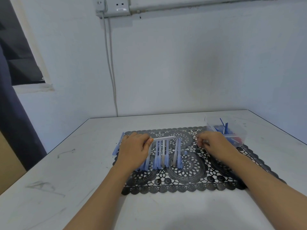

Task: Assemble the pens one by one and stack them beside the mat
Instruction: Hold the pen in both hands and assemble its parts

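A black lace-pattern mat point(191, 173) lies on the white table. Several blue and clear pens point(163, 155) lie side by side on its left half, and a few more pens point(117, 146) lie on the table just left of the mat. My left hand point(134, 148) grips a clear pen barrel point(163, 138) that points right, above the row. My right hand point(214, 144) hovers over the mat's right part with fingers curled around a small piece that I cannot make out. A small blue cap point(185, 153) sits on the mat between the hands.
A clear plastic container point(232, 132) with blue refills and pen parts stands at the mat's far right corner. The white table point(83, 180) meets a wall at the back; a cable point(113, 80) hangs from a socket. A dark curtain is at far left.
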Available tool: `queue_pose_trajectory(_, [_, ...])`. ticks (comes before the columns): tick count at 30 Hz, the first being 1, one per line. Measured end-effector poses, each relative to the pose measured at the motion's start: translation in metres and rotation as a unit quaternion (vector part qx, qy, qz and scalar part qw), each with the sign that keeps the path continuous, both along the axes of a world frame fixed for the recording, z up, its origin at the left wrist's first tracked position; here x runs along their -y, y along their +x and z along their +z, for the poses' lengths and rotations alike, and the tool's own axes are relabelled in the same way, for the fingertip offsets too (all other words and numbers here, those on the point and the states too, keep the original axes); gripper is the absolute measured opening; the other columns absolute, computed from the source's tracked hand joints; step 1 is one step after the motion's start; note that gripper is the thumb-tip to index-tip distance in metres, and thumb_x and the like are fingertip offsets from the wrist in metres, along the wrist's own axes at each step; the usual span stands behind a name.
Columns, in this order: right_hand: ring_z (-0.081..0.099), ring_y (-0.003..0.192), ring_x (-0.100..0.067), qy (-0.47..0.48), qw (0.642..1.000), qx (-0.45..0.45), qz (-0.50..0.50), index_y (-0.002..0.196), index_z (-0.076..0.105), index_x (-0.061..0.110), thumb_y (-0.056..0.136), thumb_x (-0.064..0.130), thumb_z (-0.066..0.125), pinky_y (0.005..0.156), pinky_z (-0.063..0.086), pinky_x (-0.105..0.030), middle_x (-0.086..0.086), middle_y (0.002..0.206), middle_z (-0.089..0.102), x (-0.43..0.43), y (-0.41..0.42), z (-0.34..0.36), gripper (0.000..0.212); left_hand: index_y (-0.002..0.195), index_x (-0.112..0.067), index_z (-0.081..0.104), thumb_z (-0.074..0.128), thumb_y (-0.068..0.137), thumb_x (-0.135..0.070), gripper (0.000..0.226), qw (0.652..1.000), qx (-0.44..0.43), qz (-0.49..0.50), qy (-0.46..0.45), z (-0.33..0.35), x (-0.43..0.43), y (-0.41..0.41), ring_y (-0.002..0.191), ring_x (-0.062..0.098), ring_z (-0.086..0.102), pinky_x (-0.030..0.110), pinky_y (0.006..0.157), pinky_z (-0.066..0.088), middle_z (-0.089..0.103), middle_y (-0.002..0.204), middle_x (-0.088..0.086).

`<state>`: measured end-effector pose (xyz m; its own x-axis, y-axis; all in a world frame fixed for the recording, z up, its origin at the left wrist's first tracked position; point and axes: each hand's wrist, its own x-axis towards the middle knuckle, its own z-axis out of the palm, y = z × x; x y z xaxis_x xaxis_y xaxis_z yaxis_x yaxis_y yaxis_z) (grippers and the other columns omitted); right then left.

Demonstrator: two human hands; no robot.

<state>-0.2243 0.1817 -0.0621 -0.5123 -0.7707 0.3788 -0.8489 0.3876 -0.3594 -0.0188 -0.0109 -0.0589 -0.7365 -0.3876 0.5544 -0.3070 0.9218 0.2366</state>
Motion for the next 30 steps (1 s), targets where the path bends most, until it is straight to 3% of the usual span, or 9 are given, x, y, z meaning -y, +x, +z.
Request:
queue_pose_trajectory(6, [0.063,0.094,-0.021,-0.001,1.0,0.023,-0.019,0.069,0.069,0.012,0.079,-0.012,0.051,0.085,0.049,-0.033,-0.007,0.098,0.07,-0.003,-0.006,-0.005,0.031,0.077,-0.027,0.046,0.04,0.097,-0.032,0.021,1.0,0.002,-0.002,0.0,0.0,0.0,-0.001,0.074,0.013,0.04,0.032,0.078,0.031,0.04,0.061,-0.014])
queue_pose_trajectory(11, [0.061,0.097,-0.021,0.03,0.999,0.018,0.004,0.062,0.059,0.026,0.078,-0.012,0.05,0.084,0.048,-0.033,-0.005,0.093,0.068,-0.001,-0.004,-0.005,0.042,0.08,-0.023,0.051,0.04,0.097,-0.033,0.023,1.0,0.003,0.001,0.0,-0.001,0.0,-0.001,0.075,0.013,0.04,0.031,0.077,0.029,0.04,0.061,-0.015])
queue_pose_trajectory(16, [0.06,0.097,-0.02,0.044,0.999,0.01,-0.004,0.073,0.071,0.015,0.081,-0.01,0.051,0.085,0.048,-0.032,-0.005,0.097,0.068,0.002,-0.003,-0.004,0.032,0.085,-0.02,0.059,0.04,0.097,-0.033,0.026,1.0,0.004,0.0,0.001,-0.001,0.001,-0.001,0.076,0.012,0.042,0.033,0.081,0.032,0.046,0.067,-0.013])
queue_pose_trajectory(19, [0.061,0.086,-0.018,0.043,0.999,0.009,-0.013,0.079,0.071,0.014,0.083,-0.007,0.052,0.077,0.048,-0.029,-0.001,0.092,0.065,0.002,-0.001,-0.003,0.029,0.087,-0.02,0.059,0.04,0.097,-0.033,0.026,1.0,0.003,-0.002,0.002,-0.001,0.0,-0.002,0.077,0.012,0.042,0.033,0.081,0.031,0.044,0.066,-0.014])
queue_pose_trajectory(21, [0.057,0.078,-0.013,-0.016,1.0,0.004,-0.01,0.082,0.071,0.012,0.084,-0.007,0.052,0.07,0.043,-0.02,0.0,0.087,0.064,0.0,0.004,0.0,0.026,0.087,-0.021,0.059,0.04,0.097,-0.033,0.025,1.0,0.002,-0.002,0.002,0.0,0.0,-0.001,0.076,0.011,0.042,0.032,0.081,0.031,0.044,0.066,-0.015])
queue_pose_trajectory(24, [0.06,0.074,-0.013,-0.207,0.976,-0.068,0.0,0.086,0.069,0.005,0.079,-0.012,0.056,0.072,0.04,-0.005,-0.005,0.085,0.067,-0.002,0.013,0.01,0.023,0.086,-0.02,0.059,0.04,0.097,-0.033,0.026,1.0,-0.001,-0.003,0.002,0.0,0.0,-0.001,0.076,0.012,0.042,0.032,0.08,0.031,0.043,0.064,-0.015])
queue_pose_trajectory(27, [0.059,0.082,-0.02,-0.312,0.939,-0.133,-0.059,0.092,0.066,0.004,0.083,-0.004,0.053,0.079,0.043,-0.021,-0.007,0.091,0.065,-0.007,0.01,0.019,0.019,0.083,-0.02,0.058,0.04,0.097,-0.033,0.026,1.0,-0.001,-0.004,0.0,0.0,0.0,-0.001,0.074,0.012,0.042,0.033,0.08,0.032,0.04,0.061,-0.015])
queue_pose_trajectory(30, [0.056,0.097,-0.028,-0.224,0.949,-0.143,-0.168,0.1,0.064,0.008,0.086,0.015,0.048,0.087,0.036,-0.038,-0.009,0.101,0.065,-0.014,-0.008,0.018,0.022,0.084,-0.02,0.058,0.04,0.097,-0.033,0.026,1.0,0.002,-0.004,-0.002,0.0,0.0,-0.001,0.074,0.013,0.043,0.033,0.08,0.032,0.041,0.062,-0.014])
